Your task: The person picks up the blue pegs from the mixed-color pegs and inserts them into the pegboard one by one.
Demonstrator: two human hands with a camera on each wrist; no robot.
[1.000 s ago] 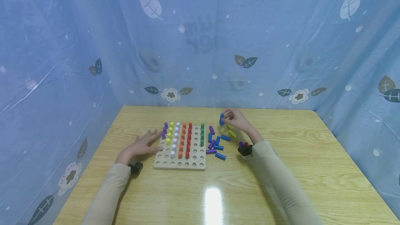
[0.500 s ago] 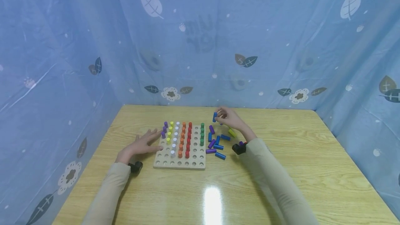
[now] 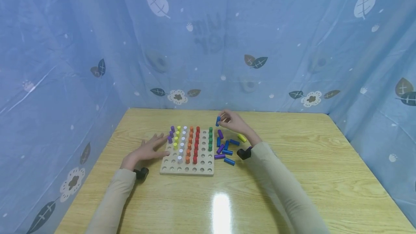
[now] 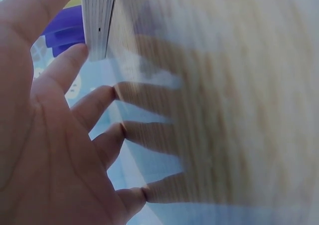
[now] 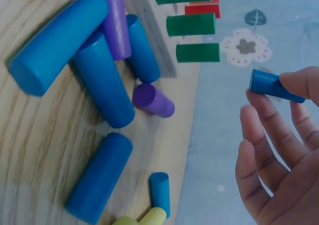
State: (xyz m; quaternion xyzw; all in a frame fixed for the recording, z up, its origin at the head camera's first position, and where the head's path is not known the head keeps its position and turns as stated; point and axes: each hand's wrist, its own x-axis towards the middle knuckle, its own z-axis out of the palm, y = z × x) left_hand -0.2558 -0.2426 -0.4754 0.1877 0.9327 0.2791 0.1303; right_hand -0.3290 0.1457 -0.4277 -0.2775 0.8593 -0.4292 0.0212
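Note:
My right hand [image 3: 236, 124] pinches a blue peg [image 3: 218, 121] between thumb and fingertips, raised over the table behind the loose pegs. In the right wrist view the blue peg [image 5: 269, 84] is gripped near one end and its other end sticks out. My left hand [image 3: 147, 151] lies with fingers spread at the left side of the wooden pegboard [image 3: 186, 171], thumb on its edge. In the left wrist view the fingertips rest on the table beside the board's side [image 4: 98, 23]. Purple, yellow, white, orange, red and green pegs [image 3: 210, 138] stand in columns; one column between red and green has bare holes.
Several loose blue pegs [image 3: 229, 161] and purple pegs [image 3: 219, 156] lie right of the board, some touching. A yellow peg [image 3: 242, 138] lies farther right, near the right forearm. A patterned blue curtain [image 3: 208, 46] surrounds the table's back and sides.
My right hand has moved left with the blue peg, from above the yellow pegs to near the board's back right corner. The left hand stays in place.

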